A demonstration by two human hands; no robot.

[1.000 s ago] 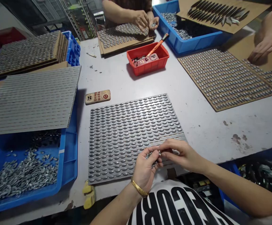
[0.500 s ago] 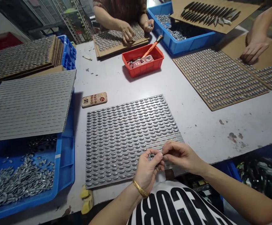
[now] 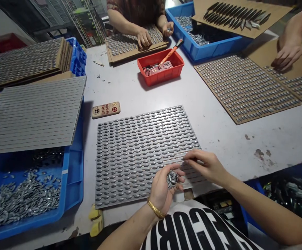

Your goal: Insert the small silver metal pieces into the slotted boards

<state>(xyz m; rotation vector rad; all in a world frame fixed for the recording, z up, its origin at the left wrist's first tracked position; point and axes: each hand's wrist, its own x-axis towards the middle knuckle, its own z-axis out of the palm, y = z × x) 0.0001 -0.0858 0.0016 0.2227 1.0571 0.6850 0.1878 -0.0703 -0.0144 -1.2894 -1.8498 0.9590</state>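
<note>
My left hand (image 3: 162,185) is cupped palm up around a small heap of silver-grey oval metal pieces (image 3: 172,177). It hovers over the lower right part of a grey board (image 3: 130,156) covered in rows of the same leaf-shaped pieces. My right hand (image 3: 205,165) is just to its right, thumb and fingertips pinched together at the board's right side. Whatever lies between those fingertips is too small to make out. Near both hands, part of the board shows bare grooved strips.
A phone (image 3: 106,109) lies behind the board. Beyond it stands a red bin (image 3: 163,77). Blue crates (image 3: 74,173) with loose pieces stand at left, under another board (image 3: 33,114). Across the table, co-workers' hands (image 3: 143,37) work on filled cardboard sheets (image 3: 244,86).
My right hand has moved away from my left, right and slightly up onto the board. My left hand has opened a little, showing more of the pieces in its palm.
</note>
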